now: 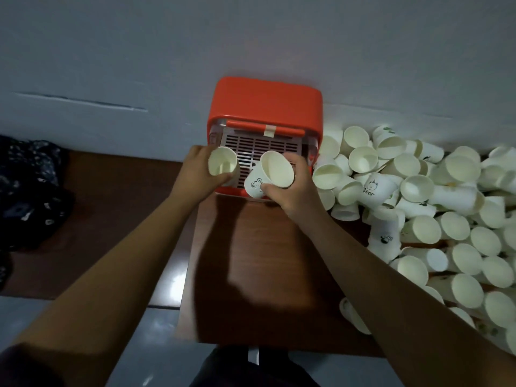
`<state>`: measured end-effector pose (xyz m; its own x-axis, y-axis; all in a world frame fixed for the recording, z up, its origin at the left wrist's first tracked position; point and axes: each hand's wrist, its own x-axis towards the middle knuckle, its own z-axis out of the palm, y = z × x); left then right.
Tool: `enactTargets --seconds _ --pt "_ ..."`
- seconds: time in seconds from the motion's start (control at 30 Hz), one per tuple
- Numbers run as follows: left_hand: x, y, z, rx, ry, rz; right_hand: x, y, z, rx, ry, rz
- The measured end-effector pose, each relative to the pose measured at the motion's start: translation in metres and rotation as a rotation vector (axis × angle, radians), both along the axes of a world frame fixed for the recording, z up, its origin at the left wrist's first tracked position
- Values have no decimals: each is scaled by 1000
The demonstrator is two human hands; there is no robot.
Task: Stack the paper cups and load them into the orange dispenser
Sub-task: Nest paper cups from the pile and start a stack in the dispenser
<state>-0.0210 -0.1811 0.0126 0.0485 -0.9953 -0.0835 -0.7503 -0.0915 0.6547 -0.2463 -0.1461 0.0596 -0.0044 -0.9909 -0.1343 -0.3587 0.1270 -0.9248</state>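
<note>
Step in hand (judged): nest one cup into the other before loading.

Procedure, as advised for this step:
1. Keep the receiving cup mouth-up and steady.
2. Bring the second cup base-first over the open mouth, axes aligned.
3. Seat w/ light pressure only; thin paper walls would likely dent if squeezed.
4. Build a short stack, then load it into the dispenser.

Positions:
- Orange dispenser (265, 107) stood at frame centre, upper half, against the wall, w/ a slotted grille facing the camera. No cups could be seen inside it.
- Loose cup pile (435, 208) filled the right side of the frame, on the brown table (251, 261).
- Dark patterned cloth (25, 185) lay at far left, well apart from the work.

Grip state:
- Left hand (195, 174), just left of centre, was closed around a plain cup (222, 165). Cup was upright, mouth toward the camera. Fingers wrapped the wall from the left side and below.
- Right hand (293, 188), just right of centre, was closed on a bear-print cup (268, 174). Cup was tilted, mouth up and right, base down-left. Thumb pressed the near wall; fingers curled over the far rim.
- The two cups were close together but apart, not yet nested. Both were held in front of the grille; contact w/ the dispenser could not be told.
</note>
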Motion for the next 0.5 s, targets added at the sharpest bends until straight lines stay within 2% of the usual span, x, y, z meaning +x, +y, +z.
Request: enactTargets --seconds 0.2,0.3,0.4,0.5 --pt "10 -8 -17 103 39 -125 30 -14 -7 -103 18 25" --pt "26 -12 -22 155 159 -193 50 -24 -7 -150 2 63" --pt "36 -2 -13 196 315 -149 67 -31 -14 -226 98 114" --pt "43 7 -10 141 436 -28 79 -35 -32 -259 265 150"
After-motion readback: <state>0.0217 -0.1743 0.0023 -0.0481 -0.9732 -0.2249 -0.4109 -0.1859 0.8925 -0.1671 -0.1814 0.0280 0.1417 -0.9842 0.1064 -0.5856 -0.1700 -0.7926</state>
